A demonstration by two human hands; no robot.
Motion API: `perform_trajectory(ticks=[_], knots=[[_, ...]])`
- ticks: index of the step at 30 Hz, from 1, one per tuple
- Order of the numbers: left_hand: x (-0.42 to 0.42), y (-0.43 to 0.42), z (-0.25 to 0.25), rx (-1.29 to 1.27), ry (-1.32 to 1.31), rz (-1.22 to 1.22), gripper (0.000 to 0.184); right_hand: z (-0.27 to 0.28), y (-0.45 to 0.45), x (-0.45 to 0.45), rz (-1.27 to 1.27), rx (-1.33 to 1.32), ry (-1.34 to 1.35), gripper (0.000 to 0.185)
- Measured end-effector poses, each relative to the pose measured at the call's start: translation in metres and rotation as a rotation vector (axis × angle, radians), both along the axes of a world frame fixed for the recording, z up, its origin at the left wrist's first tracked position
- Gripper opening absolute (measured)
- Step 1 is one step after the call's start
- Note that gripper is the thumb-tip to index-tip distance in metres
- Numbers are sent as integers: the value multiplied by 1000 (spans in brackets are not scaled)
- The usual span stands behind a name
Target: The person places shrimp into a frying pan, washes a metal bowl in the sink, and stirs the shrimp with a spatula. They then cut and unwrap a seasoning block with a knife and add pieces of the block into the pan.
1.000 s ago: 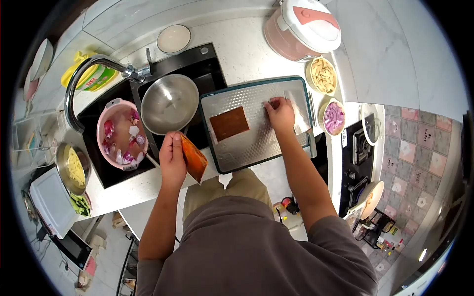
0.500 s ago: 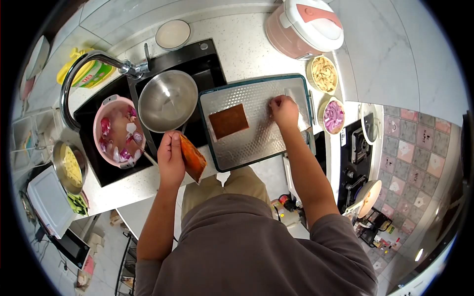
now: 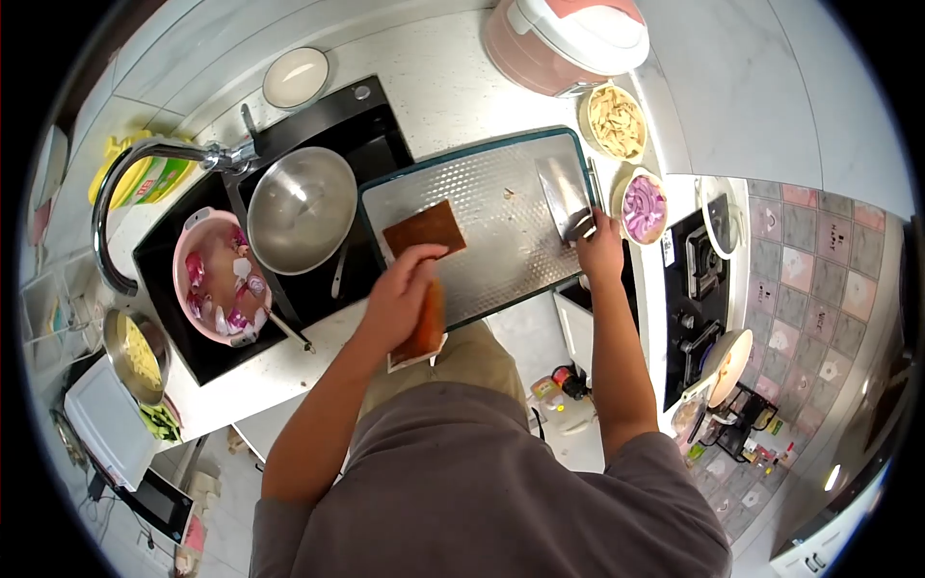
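Observation:
My left hand (image 3: 400,294) is closed around an orange-red slab-like packet (image 3: 421,332) with a whitish lower edge, held tilted over the near left edge of the cutting board (image 3: 482,279). A flat reddish-brown rectangular block (image 3: 424,228) lies on the board's left part, just beyond that hand's fingers. Along the board's right side rests a cleaver (image 3: 559,193) with a wide shiny blade. My right hand (image 3: 601,252) has its fingers closed on the cleaver's dark handle. Small crumbs dot the board's middle.
Left of the board, a black sink (image 3: 207,356) holds a steel bowl (image 3: 302,212) and a pink basin (image 3: 183,279) with purple onion pieces in water. Bowls of sliced pale food (image 3: 617,122) and sliced purple onion (image 3: 644,206) stand right, near the stove (image 3: 696,260).
My right hand has moved right and nearer to me, from the board's surface to the cleaver handle. My left hand has carried the packet rightward over the board's edge. The head view has shifted slightly.

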State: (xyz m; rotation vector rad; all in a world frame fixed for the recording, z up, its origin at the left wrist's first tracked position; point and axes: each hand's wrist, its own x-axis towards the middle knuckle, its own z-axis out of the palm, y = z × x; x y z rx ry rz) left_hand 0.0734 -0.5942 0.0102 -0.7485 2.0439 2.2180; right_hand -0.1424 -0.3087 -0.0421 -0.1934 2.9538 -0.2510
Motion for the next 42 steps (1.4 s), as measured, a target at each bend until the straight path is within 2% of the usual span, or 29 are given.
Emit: perform_trajectory(ticks=[1,2,4,6,7,10,13,16,17,24,27,29,30,32,35,38,42], knots=[[-13,12,-7,-162,103,-87,30,6,2,3,18,-32,-16,48],[-26,22,-12,-161,105,-87,30,4,7,3,18,-31,-15,48],[-52,41,-24,-69,-51,-237,42,1,16,2,49,-87,-17,48],[-76,58,-43,-142,-68,-233,48,1,18,5,68,-88,48,46],[-86,65,-52,-217,-84,-231,55,0,21,5,55,-83,3,46],[-106,83,-70,-324,-150,-170,60,2,28,4,45,-100,-129,49],[-105,98,-75,-328,-201,-172,67,10,31,12,76,-335,-250,60],[-108,109,-77,-320,-222,-116,69,13,28,24,50,-581,-359,59],[-109,111,-77,-291,-238,-87,70,15,25,27,82,-580,-349,60],[-115,118,-70,-279,-245,-54,66,6,22,43,143,-640,-448,63],[-117,117,-63,-179,-294,-28,64,4,23,47,180,-683,-454,65],[-115,118,-66,-177,-235,4,61,-5,28,51,30,-870,-620,65],[-114,117,-61,-180,-236,1,61,-3,29,52,28,-874,-620,65],[-113,116,-48,-152,-239,-22,57,5,28,53,-198,-998,-871,64],[-109,107,-6,-66,-283,-48,54,14,37,65,-260,-1148,-847,65],[-93,96,22,47,-188,-71,50,31,55,82,-330,-1255,-787,65],[-78,91,51,122,-131,-184,42,79,93,108,-430,-1415,-548,63]])
